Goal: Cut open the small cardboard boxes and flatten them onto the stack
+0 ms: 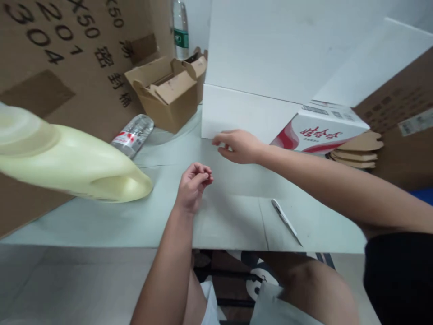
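Note:
My left hand (193, 187) is raised over the pale green table (233, 221), thumb and fingers pinched together. A small dark spot shows at its fingertips, too small to make out. Beyond it to the right, my right hand (238, 146) reaches in front of the large white box (250, 110). Its fingers are loosely bent and apart, with nothing seen in them; I cannot tell whether they touch the box. On the table below my right forearm lies a slim white pen-like tool (286, 221) with a pointed end.
A glossy pale yellow rounded object (84, 162) juts in from the left. Behind stand a clear bottle (133, 135) lying down, an opened cardboard box (169, 101) and an upright bottle (181, 34). Rightward are a red-and-white carton (321, 128) and stacked cardboard pieces (358, 151).

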`<state>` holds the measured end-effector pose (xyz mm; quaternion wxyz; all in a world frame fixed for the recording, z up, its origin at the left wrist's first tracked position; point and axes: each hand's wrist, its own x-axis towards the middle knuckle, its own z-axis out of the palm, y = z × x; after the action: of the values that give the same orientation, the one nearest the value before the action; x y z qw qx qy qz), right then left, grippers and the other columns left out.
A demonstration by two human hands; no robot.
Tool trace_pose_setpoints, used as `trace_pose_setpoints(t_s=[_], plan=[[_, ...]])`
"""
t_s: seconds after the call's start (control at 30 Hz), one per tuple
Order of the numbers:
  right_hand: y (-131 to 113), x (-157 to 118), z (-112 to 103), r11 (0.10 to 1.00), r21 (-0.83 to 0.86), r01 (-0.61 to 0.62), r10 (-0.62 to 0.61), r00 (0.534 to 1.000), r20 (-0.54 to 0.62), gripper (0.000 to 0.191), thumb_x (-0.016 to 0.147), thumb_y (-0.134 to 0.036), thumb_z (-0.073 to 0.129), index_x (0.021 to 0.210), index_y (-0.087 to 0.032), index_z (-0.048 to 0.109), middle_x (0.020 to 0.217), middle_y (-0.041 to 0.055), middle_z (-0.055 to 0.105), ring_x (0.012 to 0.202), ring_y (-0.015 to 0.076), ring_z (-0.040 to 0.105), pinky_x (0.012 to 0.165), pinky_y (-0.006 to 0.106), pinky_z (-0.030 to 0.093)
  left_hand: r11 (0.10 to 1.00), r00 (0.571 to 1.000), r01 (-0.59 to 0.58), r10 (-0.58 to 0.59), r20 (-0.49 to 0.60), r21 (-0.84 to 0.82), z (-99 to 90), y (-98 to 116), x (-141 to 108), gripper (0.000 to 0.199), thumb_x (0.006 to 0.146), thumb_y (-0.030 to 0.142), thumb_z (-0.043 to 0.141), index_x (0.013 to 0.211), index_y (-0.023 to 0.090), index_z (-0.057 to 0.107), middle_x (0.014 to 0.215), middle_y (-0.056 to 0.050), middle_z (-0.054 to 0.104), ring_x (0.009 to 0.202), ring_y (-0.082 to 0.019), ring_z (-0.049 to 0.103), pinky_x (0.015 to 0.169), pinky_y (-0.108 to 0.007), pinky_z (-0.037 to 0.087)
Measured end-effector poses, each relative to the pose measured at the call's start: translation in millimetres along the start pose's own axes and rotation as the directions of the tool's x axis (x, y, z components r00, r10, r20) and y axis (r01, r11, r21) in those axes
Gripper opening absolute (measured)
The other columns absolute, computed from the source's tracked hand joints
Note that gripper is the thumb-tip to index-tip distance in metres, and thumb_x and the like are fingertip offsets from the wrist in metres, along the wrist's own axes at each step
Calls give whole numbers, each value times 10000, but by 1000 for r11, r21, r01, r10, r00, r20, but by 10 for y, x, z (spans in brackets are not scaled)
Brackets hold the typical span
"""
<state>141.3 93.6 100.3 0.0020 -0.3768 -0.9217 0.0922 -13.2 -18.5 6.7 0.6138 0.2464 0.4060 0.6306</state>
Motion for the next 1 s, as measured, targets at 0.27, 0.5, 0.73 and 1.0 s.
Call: trace_pose_setpoints(t_s=[0.27, 0.5, 0.73, 1.0], plan=[[-807, 1790, 54, 997, -18, 72, -74, 976, -205, 320, 959, -175, 461, 1141, -221, 721, 1724, 40, 356, 1272, 270, 645, 1045, 424, 529, 993, 999, -42, 42, -3, -107, -84, 41, 21, 266, 559, 247, 743, 693, 202, 517, 685, 39, 606, 596, -92, 547, 624, -238, 424], [-947, 2141, 114, 977, -162, -137, 102, 972, -210, 289, 992, -153, 537, 1231, -133, 697, 1737, 117, 264, 1102, 240, 701, 944, 414, 597, 989, 998, -52, 57, 36, -141, -94, 60, -4, 255, 579, 247, 740, 696, 209, 516, 694, 24, 610, 621, -109, 546, 646, -274, 427], [-860, 2045, 98, 961, -248, -119, 64, 973, -220, 246, 986, -187, 521, 1133, -121, 705, 1449, 126, 523, 1028, 239, 708, 869, 396, 589, 983, 994, -98, 104, 31, -154, -118, 83, -77, 266, 597, 250, 727, 719, 210, 493, 699, 30, 569, 622, -100, 523, 648, -269, 418], [-860, 1808, 38, 866, -500, 32, -93, 991, -97, 219, 917, -166, 563, 1043, -158, 743, 1270, 145, 671, 951, 278, 703, 815, 434, 542, 974, 982, -190, 190, -11, -122, -112, 117, -97, 223, 572, 243, 687, 685, 211, 497, 640, 32, 512, 563, -93, 427, 579, -263, 338]])
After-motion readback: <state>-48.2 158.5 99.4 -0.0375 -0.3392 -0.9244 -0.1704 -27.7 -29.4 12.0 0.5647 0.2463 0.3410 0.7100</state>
